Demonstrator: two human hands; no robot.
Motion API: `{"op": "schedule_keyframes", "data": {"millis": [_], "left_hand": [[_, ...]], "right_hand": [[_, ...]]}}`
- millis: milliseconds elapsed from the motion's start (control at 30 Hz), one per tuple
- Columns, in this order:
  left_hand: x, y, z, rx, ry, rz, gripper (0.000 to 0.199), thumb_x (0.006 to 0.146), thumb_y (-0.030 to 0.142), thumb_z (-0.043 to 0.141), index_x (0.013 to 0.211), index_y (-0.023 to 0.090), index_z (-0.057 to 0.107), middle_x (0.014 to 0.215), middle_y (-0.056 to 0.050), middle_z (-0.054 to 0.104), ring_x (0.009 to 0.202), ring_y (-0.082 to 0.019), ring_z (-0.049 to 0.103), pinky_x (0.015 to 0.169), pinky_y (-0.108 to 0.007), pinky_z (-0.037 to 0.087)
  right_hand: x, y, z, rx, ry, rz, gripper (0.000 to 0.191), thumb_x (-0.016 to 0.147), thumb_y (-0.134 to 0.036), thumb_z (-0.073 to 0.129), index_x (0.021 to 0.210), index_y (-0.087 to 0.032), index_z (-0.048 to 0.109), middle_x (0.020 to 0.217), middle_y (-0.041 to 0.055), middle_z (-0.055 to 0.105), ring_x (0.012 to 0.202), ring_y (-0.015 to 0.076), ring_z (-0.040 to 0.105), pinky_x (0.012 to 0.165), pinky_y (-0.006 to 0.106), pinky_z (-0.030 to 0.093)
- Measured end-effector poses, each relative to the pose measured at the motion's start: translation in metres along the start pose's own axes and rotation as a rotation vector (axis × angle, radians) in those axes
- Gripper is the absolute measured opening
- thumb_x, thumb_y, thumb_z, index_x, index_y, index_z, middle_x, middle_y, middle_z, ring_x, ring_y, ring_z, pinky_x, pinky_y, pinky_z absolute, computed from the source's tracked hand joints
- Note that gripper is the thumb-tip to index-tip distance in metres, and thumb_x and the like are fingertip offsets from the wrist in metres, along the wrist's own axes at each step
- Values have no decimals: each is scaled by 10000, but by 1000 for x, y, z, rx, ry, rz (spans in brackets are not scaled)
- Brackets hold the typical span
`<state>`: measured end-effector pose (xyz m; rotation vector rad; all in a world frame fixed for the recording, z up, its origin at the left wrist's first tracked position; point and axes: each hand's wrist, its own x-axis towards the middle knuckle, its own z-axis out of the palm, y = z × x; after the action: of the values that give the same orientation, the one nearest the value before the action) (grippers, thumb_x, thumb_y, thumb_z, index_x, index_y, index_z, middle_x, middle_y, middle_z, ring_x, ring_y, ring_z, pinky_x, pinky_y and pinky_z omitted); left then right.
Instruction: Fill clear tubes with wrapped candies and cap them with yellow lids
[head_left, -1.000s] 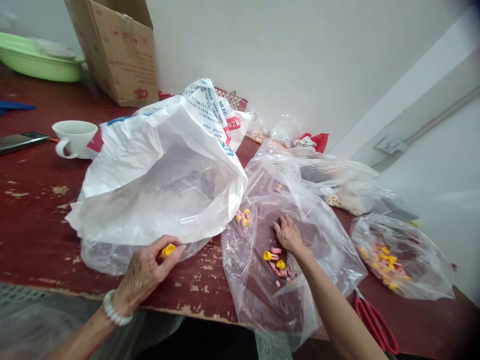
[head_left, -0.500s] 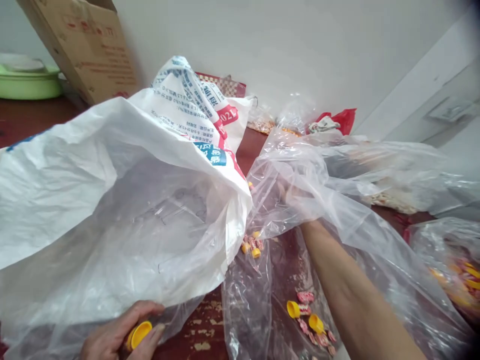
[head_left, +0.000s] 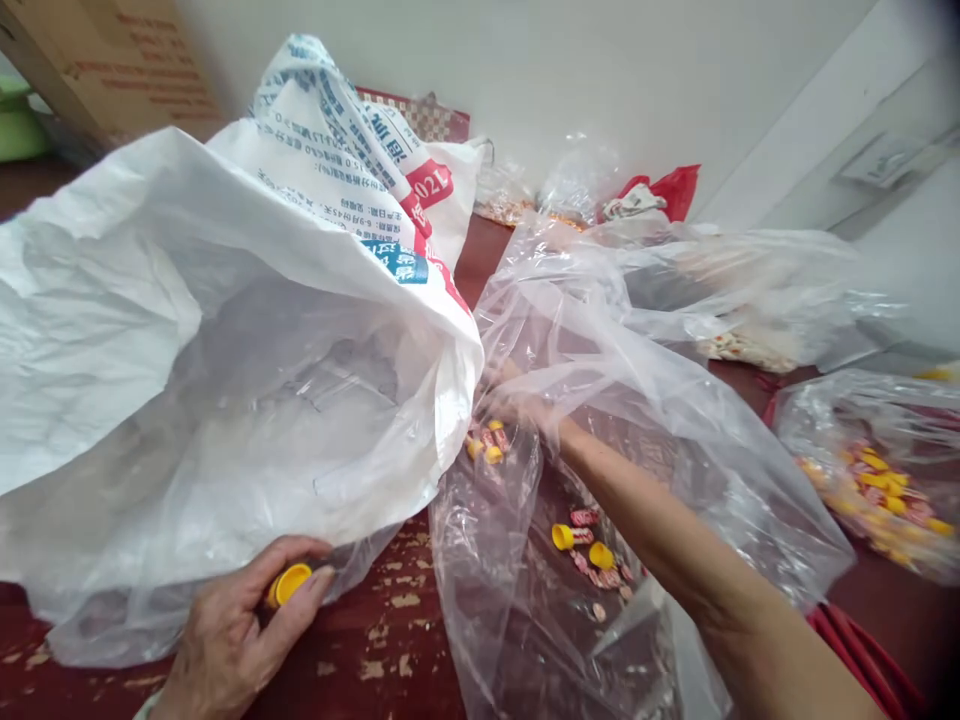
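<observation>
My left hand is shut on a yellow plastic cap, just below the edge of a large white printed plastic bag. My right hand reaches inside a clear plastic bag, blurred behind the film. Its fingers are close to a small cluster of yellow caps and pink-and-white wrapped sweets. Whether it holds anything is hidden. Farther down in that bag lie more sweets and two yellow caps, apart from my right forearm.
A second clear bag of yellow caps and sweets lies at the right, with red-handled scissors near it. The worn, chipped dark red table runs beneath. A cardboard box, red bag and more plastic bags stand behind.
My right hand has moved left and farther into the clear bag, nearer the small cluster. The left hand still holds the yellow cap. The head view has moved closer, with the bags looming larger.
</observation>
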<state>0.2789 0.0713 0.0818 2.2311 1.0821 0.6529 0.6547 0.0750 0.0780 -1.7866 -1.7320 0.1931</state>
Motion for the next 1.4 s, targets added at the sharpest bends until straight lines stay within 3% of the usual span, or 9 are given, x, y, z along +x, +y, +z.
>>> {"op": "schedule_keyframes", "data": {"millis": [100,300,467,667,800,900,1033,1233,1400], "left_hand": [[2,3,1,-19,-12,-11,284,746,483,604,829,219,665,599,43,616,465,-99,515,470,-176,412],[-4,21,1,-325,118,-101,268,766,411,633,890,174,623,534,54,481,469,-92,431,454,-186,361],[43,34,-19,-55,342,57,194,803,324,579,877,176,679,805,-31,667,719,-148,601,669,-215,450],[142,22,-10,298,38,-13,199,705,113,529,812,142,694,906,-139,674,967,-279,591,844,-340,437],[162,12,-3,207,3,-67,171,654,81,552,746,133,686,811,-121,684,959,-276,590,831,-334,439],[146,13,-11,66,5,-85,289,709,157,547,964,133,681,853,-84,692,854,-227,619,765,-310,466],[87,33,-30,-226,-28,-2,440,764,294,571,1177,145,588,1080,-83,662,899,-186,624,771,-277,486],[-5,73,-37,-624,-271,50,339,762,288,643,1071,150,626,1071,-90,667,983,-212,607,883,-320,462],[-32,80,-32,-739,-308,-7,311,808,347,612,1041,142,626,992,-64,662,849,-169,596,767,-266,475]], "right_hand": [[-38,-14,-12,-1,-136,-74,202,854,-371,546,909,-224,673,990,15,660,920,162,598,869,345,492],[-99,-38,-23,-29,-163,-110,216,848,-357,525,925,-210,664,1046,86,638,1020,233,573,901,416,478],[-136,-58,-34,-106,-69,-33,274,906,-371,449,898,-216,674,1176,125,557,1081,245,538,900,406,471],[-163,-86,-43,-70,216,214,319,832,-481,554,987,-230,676,933,80,602,818,204,576,757,374,490],[-178,-113,-46,292,327,450,387,793,-505,599,1020,-195,637,857,61,641,656,151,578,607,297,495],[-181,-139,-49,620,431,537,415,742,-479,672,1028,-186,606,891,60,663,694,149,614,602,272,514],[-164,-182,-47,791,517,495,373,727,-417,707,1012,-200,605,887,39,662,693,132,614,597,256,517],[-132,-235,-11,695,535,242,292,815,-341,624,1084,-228,597,959,27,649,816,132,612,760,294,501],[-146,-250,7,491,360,117,234,826,-282,612,1053,-226,614,1015,35,642,909,150,597,792,299,477]]}}
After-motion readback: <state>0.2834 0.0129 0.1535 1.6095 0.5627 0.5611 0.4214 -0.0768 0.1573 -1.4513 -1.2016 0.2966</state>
